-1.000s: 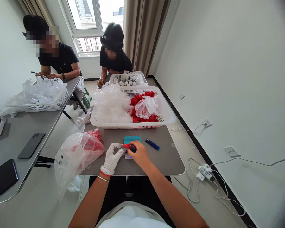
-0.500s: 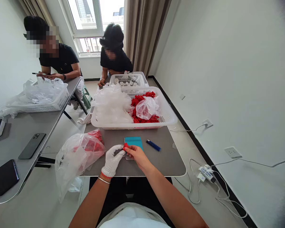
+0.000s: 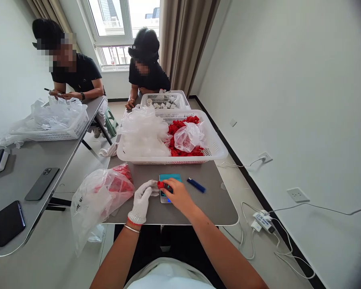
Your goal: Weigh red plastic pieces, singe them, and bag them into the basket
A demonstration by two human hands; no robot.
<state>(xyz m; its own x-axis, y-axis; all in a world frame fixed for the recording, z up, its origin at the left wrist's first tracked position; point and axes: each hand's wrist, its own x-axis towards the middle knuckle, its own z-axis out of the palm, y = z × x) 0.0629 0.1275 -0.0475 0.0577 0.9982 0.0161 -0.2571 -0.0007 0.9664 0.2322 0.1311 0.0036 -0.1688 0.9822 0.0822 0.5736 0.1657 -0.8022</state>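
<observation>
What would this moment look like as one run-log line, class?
left hand: gloved, at small red piece | right hand: bare, pinching it | under hands: teal pad | near: blue lighter, bag of red pieces, white basket

I see white walls (image 3: 289, 80), a bright window (image 3: 120, 28) with beige curtains (image 3: 183, 44), a pale floor (image 3: 78, 164), grey tabletops (image 3: 213, 200), and wall sockets (image 3: 297, 195).

basket (image 3: 219, 149) behind card (image 3: 170, 178), bag (image 3: 100, 192) left

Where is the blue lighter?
In the head view, the blue lighter lies on the grey table, just right of the teal pad and the bare right hand, in front of the white basket.
</observation>
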